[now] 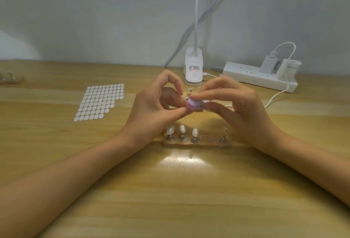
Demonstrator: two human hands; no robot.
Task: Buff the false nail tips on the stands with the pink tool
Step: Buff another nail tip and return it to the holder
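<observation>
Hands, both raised over the surface (189, 190): left hand (157, 103) pinches a light, brittle nail tip, probably on its stand; right hand (233, 101) clamps the pink tool (193, 104), at 12 o'clock from the wooden rack (197, 143).

nail desk, lamp (193, 67), power strip (251, 75) (wooden)

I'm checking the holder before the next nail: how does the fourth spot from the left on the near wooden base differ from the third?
The third spot holds a metal stand with a whitish nail tip upright on it; the fourth spot is bare, with only a small round mark and no stand or tip. The third rises above the wooden base; the fourth lies flat. Both sit in the same row.
</observation>
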